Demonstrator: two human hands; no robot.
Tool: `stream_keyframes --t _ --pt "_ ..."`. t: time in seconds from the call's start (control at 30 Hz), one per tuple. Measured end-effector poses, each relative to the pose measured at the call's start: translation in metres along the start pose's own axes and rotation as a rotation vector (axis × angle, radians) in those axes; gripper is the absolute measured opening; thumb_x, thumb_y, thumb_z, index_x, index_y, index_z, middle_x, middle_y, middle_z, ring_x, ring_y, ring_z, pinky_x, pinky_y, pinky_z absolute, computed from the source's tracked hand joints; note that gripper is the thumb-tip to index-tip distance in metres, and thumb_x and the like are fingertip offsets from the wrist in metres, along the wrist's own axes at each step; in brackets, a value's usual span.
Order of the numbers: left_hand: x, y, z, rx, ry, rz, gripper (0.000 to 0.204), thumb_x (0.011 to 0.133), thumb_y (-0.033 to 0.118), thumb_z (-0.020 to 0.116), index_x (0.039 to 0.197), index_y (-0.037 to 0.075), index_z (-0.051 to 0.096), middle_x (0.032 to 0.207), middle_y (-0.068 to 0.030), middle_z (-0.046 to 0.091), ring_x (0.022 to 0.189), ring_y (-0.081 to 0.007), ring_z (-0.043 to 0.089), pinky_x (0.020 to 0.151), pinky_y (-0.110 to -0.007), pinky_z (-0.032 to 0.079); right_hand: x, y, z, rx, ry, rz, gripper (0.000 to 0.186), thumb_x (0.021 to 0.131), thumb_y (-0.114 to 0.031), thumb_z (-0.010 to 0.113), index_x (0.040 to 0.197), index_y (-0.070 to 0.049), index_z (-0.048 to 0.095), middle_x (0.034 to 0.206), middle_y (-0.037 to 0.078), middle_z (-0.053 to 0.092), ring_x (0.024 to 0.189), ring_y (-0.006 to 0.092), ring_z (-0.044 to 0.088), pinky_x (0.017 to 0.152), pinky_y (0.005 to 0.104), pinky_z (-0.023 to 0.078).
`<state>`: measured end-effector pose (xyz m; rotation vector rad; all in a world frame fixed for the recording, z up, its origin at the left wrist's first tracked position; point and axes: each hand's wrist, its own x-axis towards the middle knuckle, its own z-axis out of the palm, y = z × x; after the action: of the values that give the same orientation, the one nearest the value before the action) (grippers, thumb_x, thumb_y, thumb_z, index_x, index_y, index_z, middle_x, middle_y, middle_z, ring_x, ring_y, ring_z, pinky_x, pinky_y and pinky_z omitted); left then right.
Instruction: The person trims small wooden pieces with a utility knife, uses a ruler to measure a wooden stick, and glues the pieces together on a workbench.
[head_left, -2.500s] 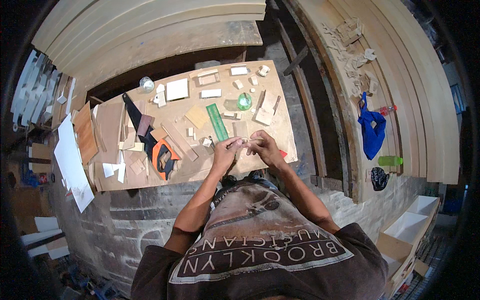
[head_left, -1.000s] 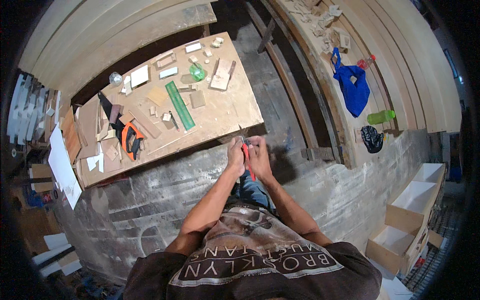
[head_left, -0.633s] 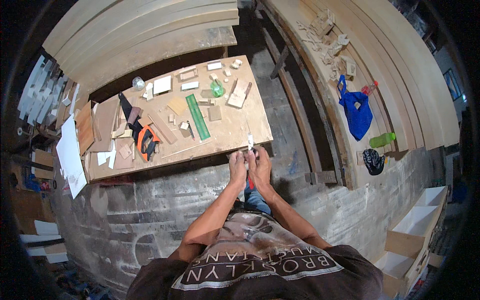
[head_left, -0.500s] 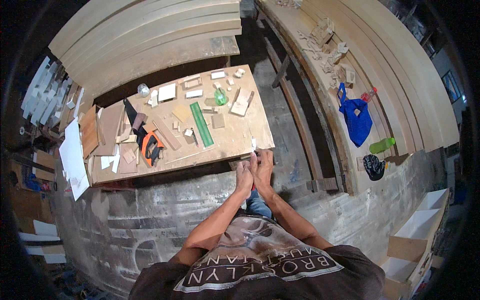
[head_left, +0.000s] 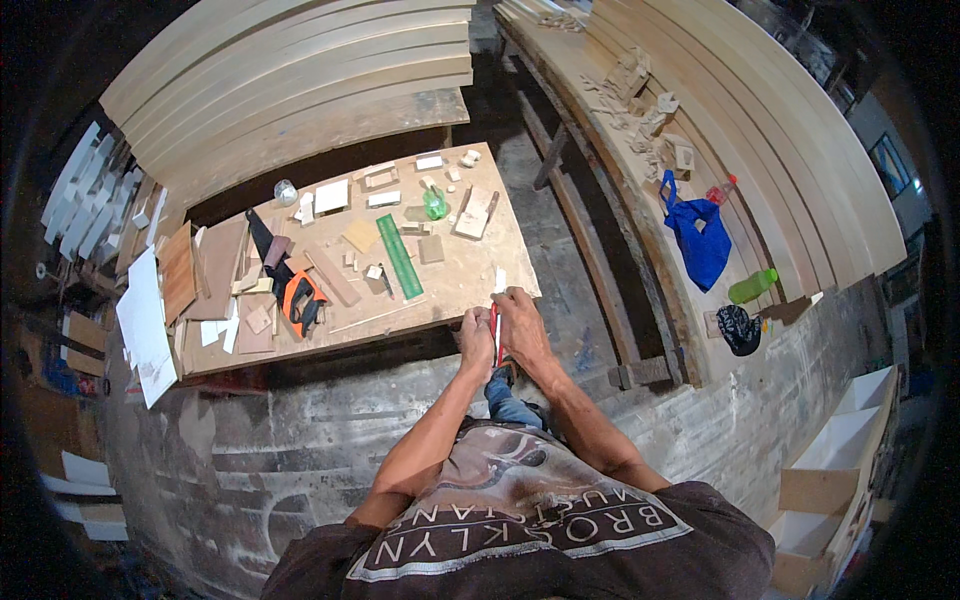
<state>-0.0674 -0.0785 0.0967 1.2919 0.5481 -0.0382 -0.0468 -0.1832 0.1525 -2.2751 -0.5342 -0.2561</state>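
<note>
Red on the tool (head_left: 499,350), green on the strip (head_left: 400,257), orange saw handle (head_left: 290,299) (black blade (head_left: 261,237), too!), and a vivid blue bag (head_left: 705,260)!

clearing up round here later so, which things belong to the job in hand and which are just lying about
Likely the job:
red tool, exact kind unclear, between left grip and right grip

Apparently just lying about:
orange-handled handsaw
green ruler
blue bag
lime-green bottle
</note>
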Motion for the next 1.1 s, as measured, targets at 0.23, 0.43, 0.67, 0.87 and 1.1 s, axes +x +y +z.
stream_keyframes --t 0.23,0.43,0.67,0.87,1.1 --pt "-0.002 0.004 -0.003 0.061 -0.017 0.136 0.02 0.103 0.019 0.045 0.108 0.002 0.054 0.095 -0.0059 0.056 0.084 -0.0152 0.052 0.077 -0.031 0.044 -0.009 -0.01 -0.002 0.045 -0.006 -0.005 0.025 0.091 -0.005 0.054 0.114 0.001 0.06 0.118 0.023 0.055 0.106 0.0424 0.057 0.088 0.0468 0.05" --pt "-0.006 0.003 -0.006 0.1 0.006 0.217 0.018 0.103 0.015 0.044 0.108 0.001 0.053 0.094 -0.0081 0.058 0.085 -0.0162 0.053 0.078 -0.031 0.045 -0.004 -0.019 -0.001 0.01 0.028 0.12 0.014 0.092 -0.012 0.057 0.098 0.002 0.059 0.108 0.027 0.057 0.096 0.0432 0.06 0.078 0.0482 0.05" --pt "-0.021 0.003 0.004 0.242 0.026 0.341 0.019 0.103 0.015 0.044 0.109 -0.001 0.052 0.095 -0.0127 0.058 0.089 -0.02 0.055 0.083 -0.035 0.045 0.001 -0.007 0.002 -0.184 -0.111 0.478 0.029 0.093 -0.03 0.057 0.093 0.0 0.055 0.087 0.027 0.06 0.082 0.0445 0.062 0.067 0.0513 0.048" --pt "-0.019 -0.001 0.005 0.227 0.036 0.346 0.018 0.103 0.017 0.044 0.106 0.0 0.052 0.094 -0.0082 0.056 0.085 -0.0146 0.052 0.077 -0.032 0.046 -0.014 -0.006 0.001 -0.125 0.095 0.19 0.035 0.096 -0.033 0.053 0.083 -0.001 0.058 0.073 0.024 0.061 0.072 0.0452 0.061 0.064 0.0519 0.048" --pt "-0.032 -0.005 0.021 0.397 0.02 0.378 0.017 0.102 0.015 0.045 0.108 0.0 0.05 0.096 -0.0162 0.061 0.089 -0.0243 0.06 0.081 -0.039 0.047 -0.029 0.031 0.016 0.042 0.053 0.509 0.034 0.095 -0.034 0.053 0.089 -0.001 0.062 0.077 0.026 0.064 0.072 0.0457 0.064 0.066 0.0549 0.049"
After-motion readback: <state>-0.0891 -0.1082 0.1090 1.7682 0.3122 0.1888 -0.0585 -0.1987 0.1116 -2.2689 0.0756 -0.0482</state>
